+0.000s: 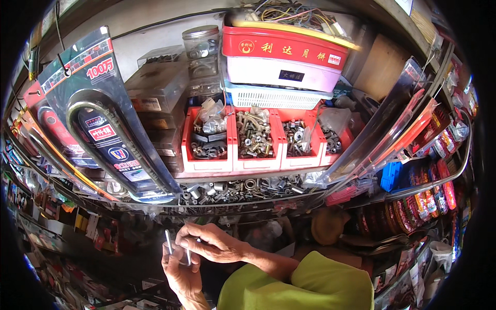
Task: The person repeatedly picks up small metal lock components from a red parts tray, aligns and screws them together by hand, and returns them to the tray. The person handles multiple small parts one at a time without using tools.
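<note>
inspected hands at lower centre, in front of and below the shelving. found left hand (182, 274) raised, fingers curled and pinching slim, pale, straight metal-looking work. recorded first slim piece (168, 242) standing above the left fingers, slightly tilted, and second slim piece (188, 257) just to its right, at the fingers of both hands. cannot tell whether joined as one part or separate. found right hand (217, 245) coming in from the right, bent over the left fingertips, with fingers drawn together beside the second slim piece; cannot tell whether gripping it or merely touching. noted yellow-green garment (310, 284) at lower edge, meeting the right forearm

checked shelving above the hands. counted four red bins (258, 164) side by side, holding mixed small hardware, with bolts and nuts (254, 135) in the second from left. noted loose metal parts (232, 192) spread along the ledge below. recorded pale slotted basket (281, 98) behind and above the bins, bearing lilac box (253, 71), then red box (289, 49), with tangled wires (297, 14) on top. found clear lidded jar (200, 44) to their left, and, farther left, hanging packaged u-shaped lock (85, 103)
</note>
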Tool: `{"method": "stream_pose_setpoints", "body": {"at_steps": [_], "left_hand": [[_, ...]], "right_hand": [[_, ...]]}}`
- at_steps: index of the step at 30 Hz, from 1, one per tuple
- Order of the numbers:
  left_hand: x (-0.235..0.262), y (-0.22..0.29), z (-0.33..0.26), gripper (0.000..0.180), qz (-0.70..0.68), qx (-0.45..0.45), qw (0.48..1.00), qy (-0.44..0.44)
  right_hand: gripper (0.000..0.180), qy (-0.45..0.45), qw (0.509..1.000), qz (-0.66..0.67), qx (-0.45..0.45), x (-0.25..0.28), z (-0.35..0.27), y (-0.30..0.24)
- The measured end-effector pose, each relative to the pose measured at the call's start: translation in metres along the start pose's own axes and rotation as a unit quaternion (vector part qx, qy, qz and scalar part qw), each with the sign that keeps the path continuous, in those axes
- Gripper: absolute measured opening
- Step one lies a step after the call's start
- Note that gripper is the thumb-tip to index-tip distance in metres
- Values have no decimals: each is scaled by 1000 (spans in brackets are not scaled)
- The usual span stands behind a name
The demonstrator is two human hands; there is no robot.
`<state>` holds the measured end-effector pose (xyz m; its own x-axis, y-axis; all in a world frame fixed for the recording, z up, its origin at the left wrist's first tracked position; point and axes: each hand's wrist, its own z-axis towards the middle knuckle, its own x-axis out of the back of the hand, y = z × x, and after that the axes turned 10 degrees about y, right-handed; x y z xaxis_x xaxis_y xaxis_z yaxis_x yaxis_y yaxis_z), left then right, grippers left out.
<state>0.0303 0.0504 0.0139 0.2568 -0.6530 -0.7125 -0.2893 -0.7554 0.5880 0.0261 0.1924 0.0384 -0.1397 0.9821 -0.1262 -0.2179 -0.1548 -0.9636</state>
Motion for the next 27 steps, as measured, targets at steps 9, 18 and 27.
{"method": "stream_pose_setpoints", "body": {"at_steps": [9, 18, 27], "left_hand": [[-6, -2, -3, 8, -29, 102, 994, 16], [14, 20, 9, 17, -33, 22, 999, 16], [14, 50, 36, 19, 10, -14, 999, -40]], "right_hand": [[13, 8, 994, -104, 19, 9, -7, -13], [7, -67, 998, 2, 9, -11, 8, 3], [9, 2, 993, -79, 91, -43, 32, -17]]}}
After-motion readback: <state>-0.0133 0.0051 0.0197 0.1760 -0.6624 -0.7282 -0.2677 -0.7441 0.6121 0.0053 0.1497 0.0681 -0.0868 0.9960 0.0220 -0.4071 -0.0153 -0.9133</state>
